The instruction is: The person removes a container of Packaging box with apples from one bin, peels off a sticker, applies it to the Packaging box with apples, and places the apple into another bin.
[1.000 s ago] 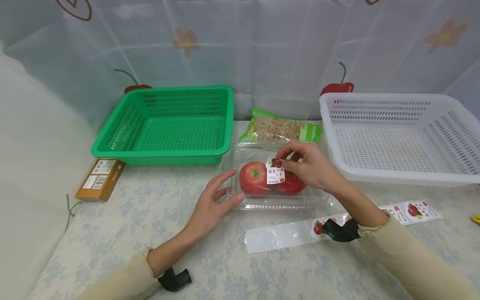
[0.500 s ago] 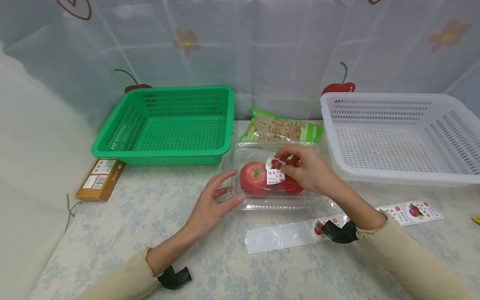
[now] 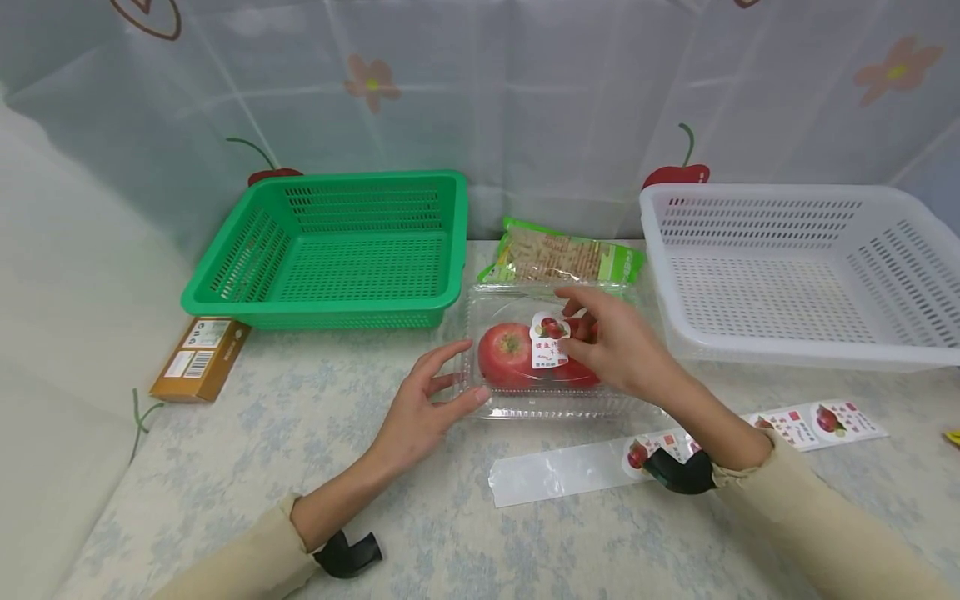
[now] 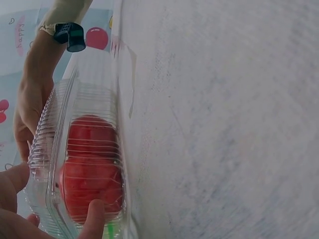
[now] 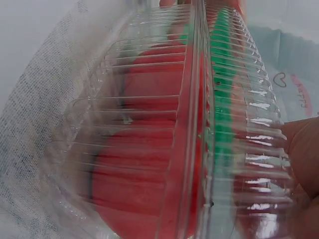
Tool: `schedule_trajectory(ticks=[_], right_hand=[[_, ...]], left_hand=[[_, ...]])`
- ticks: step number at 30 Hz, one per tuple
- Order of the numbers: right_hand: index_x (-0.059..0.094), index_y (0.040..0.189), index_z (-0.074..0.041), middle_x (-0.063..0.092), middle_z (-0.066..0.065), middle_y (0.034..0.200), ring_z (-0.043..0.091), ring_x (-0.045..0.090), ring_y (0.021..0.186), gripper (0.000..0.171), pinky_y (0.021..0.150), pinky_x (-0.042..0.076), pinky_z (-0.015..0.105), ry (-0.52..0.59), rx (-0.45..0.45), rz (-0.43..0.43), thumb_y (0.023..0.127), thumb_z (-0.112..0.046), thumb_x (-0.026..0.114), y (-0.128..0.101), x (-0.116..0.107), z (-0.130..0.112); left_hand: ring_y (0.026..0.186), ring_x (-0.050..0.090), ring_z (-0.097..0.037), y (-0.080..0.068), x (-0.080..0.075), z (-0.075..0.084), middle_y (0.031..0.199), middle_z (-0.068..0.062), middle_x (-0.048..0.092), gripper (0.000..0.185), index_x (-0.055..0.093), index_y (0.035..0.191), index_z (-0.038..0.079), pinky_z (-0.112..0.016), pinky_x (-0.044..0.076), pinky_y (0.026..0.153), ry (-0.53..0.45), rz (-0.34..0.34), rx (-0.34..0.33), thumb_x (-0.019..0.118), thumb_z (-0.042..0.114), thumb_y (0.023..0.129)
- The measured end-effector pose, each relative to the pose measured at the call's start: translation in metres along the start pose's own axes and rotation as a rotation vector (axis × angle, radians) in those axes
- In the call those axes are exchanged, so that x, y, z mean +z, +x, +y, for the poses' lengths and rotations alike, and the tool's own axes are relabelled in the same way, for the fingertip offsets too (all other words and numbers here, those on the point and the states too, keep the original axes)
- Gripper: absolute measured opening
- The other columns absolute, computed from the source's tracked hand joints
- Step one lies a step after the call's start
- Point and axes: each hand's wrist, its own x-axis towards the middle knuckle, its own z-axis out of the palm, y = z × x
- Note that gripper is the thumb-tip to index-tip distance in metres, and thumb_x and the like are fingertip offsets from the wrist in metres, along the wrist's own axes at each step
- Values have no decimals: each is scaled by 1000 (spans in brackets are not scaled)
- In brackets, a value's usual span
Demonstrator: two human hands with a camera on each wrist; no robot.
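In the head view a clear plastic clamshell box [image 3: 547, 407] with two red apples [image 3: 504, 360] inside lies mid-table, its lid down. A white apple label [image 3: 548, 353] sits on the lid's top. My left hand [image 3: 420, 412] rests against the box's left end, thumb and fingers spread. Over the lid's right part is my right hand [image 3: 626, 342], its thumb tip on the label's right edge and its index finger raised off the label. The left wrist view shows the left fingers by the box's end; the right wrist view shows the ribbed side and part of the right hand [image 5: 305, 164].
A strip of labels [image 3: 558, 477] lies in front, partly under the right forearm. A green basket [image 3: 322, 317] stands back left, a white basket [image 3: 810, 354] back right. Behind the box is a green-edged food packet [image 3: 558, 254]; a brown carton [image 3: 198, 362] lies left.
The right index finger and thumb have parted from their pinch at the label's top right, and the thumb has slid slightly down. More of the label shows. The left hand has stayed in place.
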Motion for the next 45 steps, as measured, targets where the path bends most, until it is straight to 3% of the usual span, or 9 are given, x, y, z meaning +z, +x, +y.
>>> schedule_trajectory(ticks=[3, 7, 13, 19, 24, 29, 33, 38, 45], right_hand=[[56, 132, -2, 59, 14, 117, 26, 61, 90, 53, 77, 54, 41, -2, -22, 18, 83, -1, 76, -4, 0, 0], [67, 113, -3, 56, 13, 119, 27, 60, 90, 32, 75, 55, 43, -18, -81, 39, 83, -1, 77, -12, 1, 1], [78, 99, -10, 53, 18, 134, 35, 47, 119, 15, 93, 45, 53, -188, -254, 57, 83, -9, 78, -19, 3, 6], [74, 119, -20, 37, 19, 151, 42, 24, 141, 28, 106, 32, 62, -364, -306, 6, 91, -23, 71, -20, 6, 8], [61, 137, -28, 23, 20, 158, 45, 4, 146, 38, 112, 10, 67, -490, -262, -72, 99, -33, 57, -20, 7, 6], [49, 146, -32, 15, 18, 161, 40, -5, 148, 46, 112, 2, 67, -557, -186, -118, 103, -43, 43, -20, 9, 4], [47, 149, -29, 13, 17, 162, 38, -7, 148, 49, 111, 3, 68, -582, -156, -107, 103, -44, 40, -19, 10, 4], [50, 147, -23, 17, 18, 160, 42, 0, 147, 52, 111, 3, 68, -596, -149, -74, 100, -45, 45, -17, 12, 5], [64, 133, -13, 30, 20, 155, 45, 17, 143, 50, 110, 17, 66, -538, -190, 48, 93, -41, 55, -16, 15, 8]], left_hand=[[126, 49, -37, 0, 0, -1, 151, -6, 35, 63, 50, 145, 21, -42, 54, 87, -1, -2, 4, 77, 19, 88], [126, 49, -37, 1, 1, -1, 150, -6, 36, 63, 50, 145, 21, -42, 55, 86, 5, 0, 7, 77, 20, 88], [126, 50, -37, 1, 1, -1, 150, -6, 36, 63, 50, 145, 22, -42, 55, 86, 4, 4, 7, 77, 19, 88], [126, 49, -37, 0, 1, -2, 150, -6, 37, 64, 49, 145, 22, -43, 55, 86, 4, 4, 11, 77, 19, 88], [126, 49, -37, -1, 2, -3, 150, -6, 37, 63, 49, 145, 22, -44, 55, 86, 15, 15, 15, 77, 19, 88], [126, 50, -37, -1, 3, -3, 150, -6, 38, 63, 49, 145, 22, -44, 55, 86, 20, 19, 23, 76, 19, 88], [125, 50, -37, -1, 3, -3, 150, -6, 38, 64, 49, 146, 21, -44, 55, 86, 18, 20, 22, 76, 19, 88], [125, 50, -38, -1, 3, -3, 150, -6, 38, 64, 49, 145, 20, -45, 55, 86, 17, 24, 21, 76, 19, 88], [125, 51, -38, -1, 3, -3, 149, -6, 39, 63, 50, 145, 20, -44, 55, 86, 9, 25, 17, 77, 18, 88]])
